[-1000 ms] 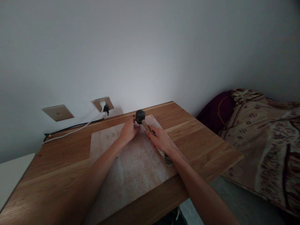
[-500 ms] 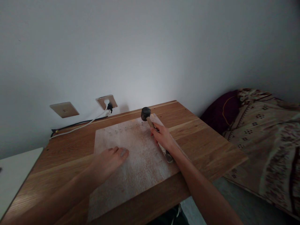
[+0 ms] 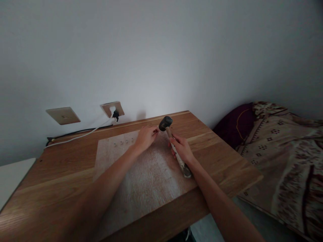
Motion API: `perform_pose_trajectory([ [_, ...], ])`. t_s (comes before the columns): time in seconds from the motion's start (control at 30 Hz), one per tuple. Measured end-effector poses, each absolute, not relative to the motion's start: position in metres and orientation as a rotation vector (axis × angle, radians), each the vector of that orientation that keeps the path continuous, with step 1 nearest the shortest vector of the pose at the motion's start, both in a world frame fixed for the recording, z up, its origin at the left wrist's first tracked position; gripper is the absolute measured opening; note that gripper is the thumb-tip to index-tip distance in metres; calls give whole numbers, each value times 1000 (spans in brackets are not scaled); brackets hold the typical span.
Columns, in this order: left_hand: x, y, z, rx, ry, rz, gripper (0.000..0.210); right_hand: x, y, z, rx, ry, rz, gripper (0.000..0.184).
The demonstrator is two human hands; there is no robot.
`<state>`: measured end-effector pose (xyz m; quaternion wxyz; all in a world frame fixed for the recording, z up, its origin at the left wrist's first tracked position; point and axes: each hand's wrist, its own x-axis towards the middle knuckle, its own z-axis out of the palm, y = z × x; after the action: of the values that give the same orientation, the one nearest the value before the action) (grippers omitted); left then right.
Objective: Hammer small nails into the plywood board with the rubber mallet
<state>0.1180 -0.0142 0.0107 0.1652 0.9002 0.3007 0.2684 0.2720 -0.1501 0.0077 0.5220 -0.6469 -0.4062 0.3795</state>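
Board (image 3: 148, 188): left part hidden by the left forearm (image 3: 111, 181). Small nails (image 3: 121, 143) or studs at its far left, too tiny to be sure. Left hand (image 3: 146, 137) over its far edge, fingers bent; can't tell if they pinch anything. Best: fingertips low and clear, light square taps. Hammer (image 3: 177, 155) head beside them, above its far right, gap unclear. Right hand (image 3: 183, 148) grips the handle.
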Motion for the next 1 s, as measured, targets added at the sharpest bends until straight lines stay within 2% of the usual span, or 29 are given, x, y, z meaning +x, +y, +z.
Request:
perform_pose_trajectory([
  [0.67, 130, -2, -14, 2484, 890, 819, 12, 274, -156, 12, -1552, -1098, 854, 24],
  [0.83, 130, 0, -18, 2271, 921, 829, 54, 276, -164, 19, -1586, -1226, 737, 24],
  [1.0, 132, 4, -24, 2239, 916, 824, 67, 278, -166, 18, -1624, -1360, 716, 22],
])
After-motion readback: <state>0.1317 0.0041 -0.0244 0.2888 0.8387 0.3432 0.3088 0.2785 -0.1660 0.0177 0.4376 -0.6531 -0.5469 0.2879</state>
